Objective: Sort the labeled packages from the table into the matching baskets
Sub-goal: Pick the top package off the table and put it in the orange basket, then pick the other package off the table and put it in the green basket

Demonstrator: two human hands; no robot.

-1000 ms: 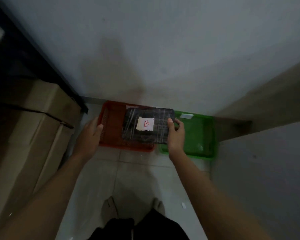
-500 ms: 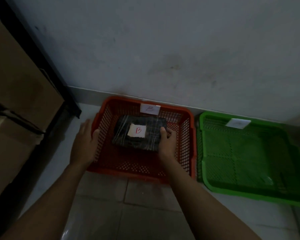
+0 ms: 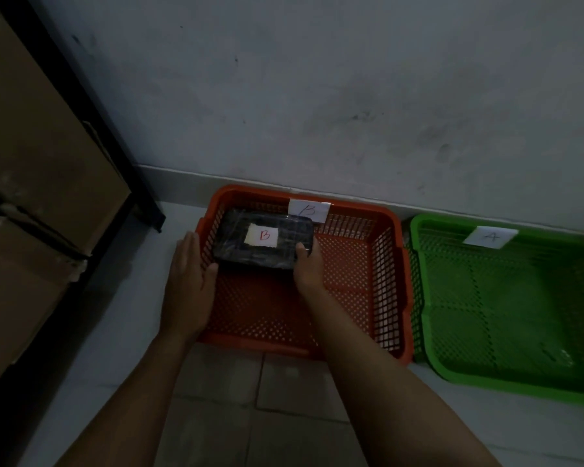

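Observation:
A black wrapped package (image 3: 240,244) with a white label marked B sits inside the orange basket (image 3: 371,298), at its far left corner. My right hand (image 3: 309,266) grips the package's right end, thumb on top. My left hand (image 3: 189,284) is outside the basket, fingers apart, resting against its left wall and holding nothing. The orange basket carries a B tag on its back rim. The green basket (image 3: 506,318) to its right carries an A tag.
Both baskets stand on a tiled floor against a grey wall (image 3: 317,96). Cardboard boxes (image 3: 31,170) on a black shelf frame (image 3: 115,136) fill the left side. A dark item lies in the green basket's near right corner.
The package has gone from above the baskets down into the orange basket's far left corner, still in my right hand. My left hand has stayed beside the basket's left wall.

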